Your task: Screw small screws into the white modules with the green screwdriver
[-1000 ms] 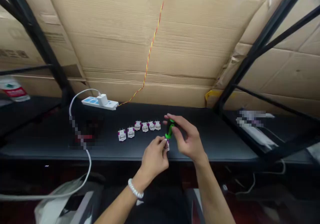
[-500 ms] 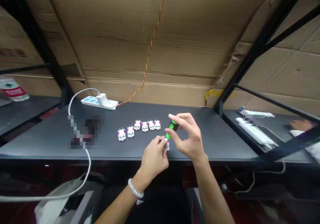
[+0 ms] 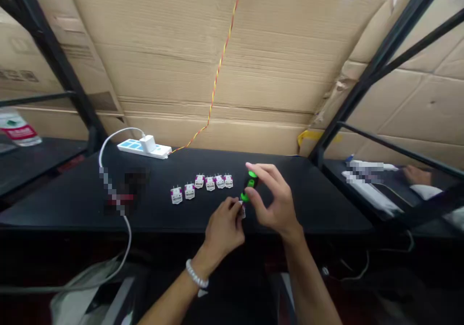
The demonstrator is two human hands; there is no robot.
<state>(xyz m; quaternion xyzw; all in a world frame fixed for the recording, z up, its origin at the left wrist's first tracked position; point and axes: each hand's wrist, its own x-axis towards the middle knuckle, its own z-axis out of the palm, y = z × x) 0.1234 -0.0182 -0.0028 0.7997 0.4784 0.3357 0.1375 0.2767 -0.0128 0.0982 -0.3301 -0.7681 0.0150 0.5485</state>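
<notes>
The right hand (image 3: 277,201) pinches a green screwdriver (image 3: 251,184) in its fingertips, and the tool leans down and left, its low end just by a small white plug (image 3: 243,212) held tight in the left hand (image 3: 223,230).

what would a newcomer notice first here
The bright green-handled screwdriver pinched in the right hand stands out at centre, over a small white module held in the left hand. Beside them, a row of matching white modules sits on the black table, against a big cardboard wall.
</notes>
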